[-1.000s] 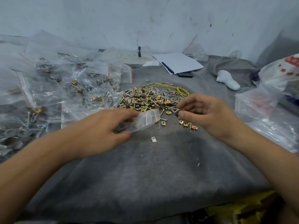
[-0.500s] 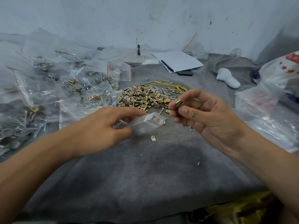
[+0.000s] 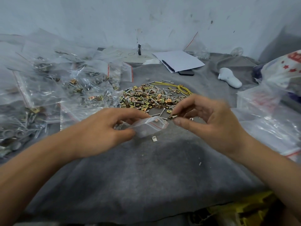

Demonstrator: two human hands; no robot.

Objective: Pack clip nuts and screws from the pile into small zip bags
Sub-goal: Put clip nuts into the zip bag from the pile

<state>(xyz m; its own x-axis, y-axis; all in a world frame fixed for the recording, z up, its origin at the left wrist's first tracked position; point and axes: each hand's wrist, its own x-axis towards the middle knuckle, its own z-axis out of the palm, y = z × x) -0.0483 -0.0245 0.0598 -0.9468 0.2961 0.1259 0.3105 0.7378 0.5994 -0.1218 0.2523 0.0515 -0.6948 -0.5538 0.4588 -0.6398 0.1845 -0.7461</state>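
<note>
The left hand [image 3: 104,129] pinches a small zip bag [image 3: 149,126], mouth facing right, so the right hand [image 3: 210,123], pinching a clip nut [image 3: 172,117], can feed it in.

Legible text is scarce. A pale sheet [image 3: 130,54] at twelve o'clock of the hardware pile [image 3: 149,97], against the wall, bears faint handwritten marks that look like round digits, possibly zeros; no figure can be confirmed. The white plastic bag [image 3: 283,69] at two to three o'clock carries red printed stars and part of a red emblem, its characters cut off and unreadable. The clear bag [image 3: 260,101] beneath it shows blurred red print, not decipherable. The white paper [image 3: 180,60] shows no writing.
</note>
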